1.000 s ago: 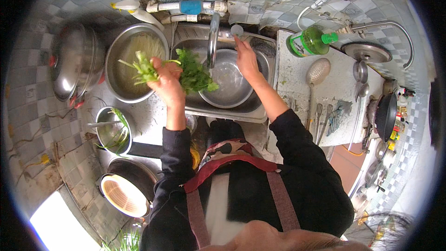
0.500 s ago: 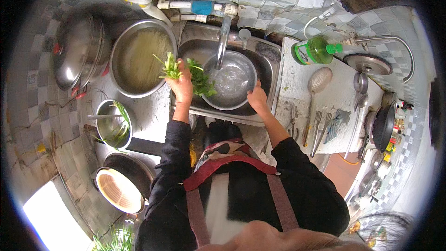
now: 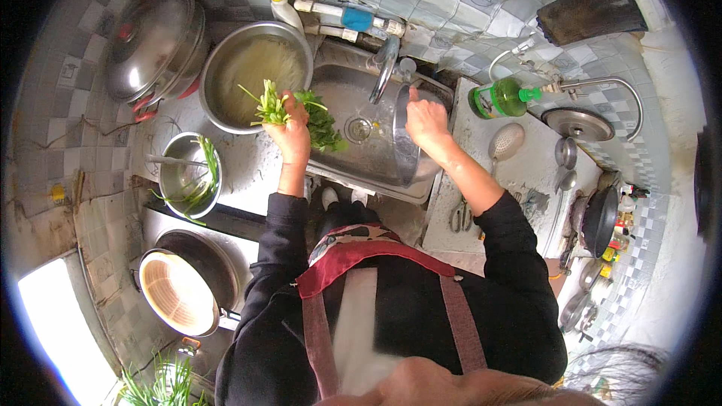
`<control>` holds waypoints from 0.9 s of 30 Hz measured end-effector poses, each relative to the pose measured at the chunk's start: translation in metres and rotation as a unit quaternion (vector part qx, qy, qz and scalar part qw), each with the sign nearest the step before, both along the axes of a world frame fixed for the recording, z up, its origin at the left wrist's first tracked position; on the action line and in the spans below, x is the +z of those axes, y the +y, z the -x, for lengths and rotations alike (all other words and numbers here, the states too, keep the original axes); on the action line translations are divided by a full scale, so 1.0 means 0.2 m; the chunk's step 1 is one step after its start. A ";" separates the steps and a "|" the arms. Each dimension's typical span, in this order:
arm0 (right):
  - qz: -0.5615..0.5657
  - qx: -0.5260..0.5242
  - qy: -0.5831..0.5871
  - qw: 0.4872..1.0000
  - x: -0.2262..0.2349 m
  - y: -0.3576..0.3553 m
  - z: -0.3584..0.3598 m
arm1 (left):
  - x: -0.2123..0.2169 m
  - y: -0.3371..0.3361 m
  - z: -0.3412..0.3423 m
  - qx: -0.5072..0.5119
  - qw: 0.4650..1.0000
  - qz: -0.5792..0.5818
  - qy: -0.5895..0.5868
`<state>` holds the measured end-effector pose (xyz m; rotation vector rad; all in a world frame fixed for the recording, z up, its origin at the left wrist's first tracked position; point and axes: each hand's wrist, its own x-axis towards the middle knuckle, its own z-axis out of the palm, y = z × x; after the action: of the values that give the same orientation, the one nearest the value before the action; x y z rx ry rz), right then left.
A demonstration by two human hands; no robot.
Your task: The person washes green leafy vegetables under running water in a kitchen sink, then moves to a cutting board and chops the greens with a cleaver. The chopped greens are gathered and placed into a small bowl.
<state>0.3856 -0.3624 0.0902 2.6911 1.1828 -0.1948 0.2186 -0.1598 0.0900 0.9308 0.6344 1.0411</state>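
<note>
The person's left hand [image 3: 289, 129] is closed around a bunch of leafy green vegetables with pale stems [image 3: 301, 111], holding it over the left edge of the rectangular stainless steel sink [image 3: 353, 98]; the stems stick out towards the large round steel basin of cloudy water [image 3: 254, 75] just left of the sink, and the dark leaves hang over the sink's floor near the drain. The right hand [image 3: 426, 119] grips the rim of a round stainless steel bowl [image 3: 402, 152] tipped up on its edge inside the right part of the sink, fingers curled over the top of the rim. A curved metal tap [image 3: 383, 68] reaches over the sink from behind. Further left of the sink, beyond the basin, sits a big steel pot with a domed lid [image 3: 154, 45], and nearer the person on that side a small steel bowl holding green stalks [image 3: 188, 175]. Right of the sink a green plastic bottle [image 3: 502, 98] lies on the pale counter [image 3: 519, 180]
</note>
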 end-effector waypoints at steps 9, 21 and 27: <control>0.007 0.043 -0.081 0.996 0.45 0.00 0.06 | 0.41 0.06 0.06 -0.009 0.993 -0.064 -0.096; -0.043 -0.122 -0.001 0.992 0.36 -0.37 0.10 | -0.60 0.00 -0.17 -0.125 0.965 -0.198 0.114; -0.252 -0.229 0.007 0.940 0.40 -0.63 0.18 | -0.36 0.09 -0.20 -0.083 0.978 -0.172 0.084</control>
<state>0.3503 -0.4885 0.1707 3.3930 0.6462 0.0355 0.2582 -0.1409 0.0174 1.3625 0.5121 0.9441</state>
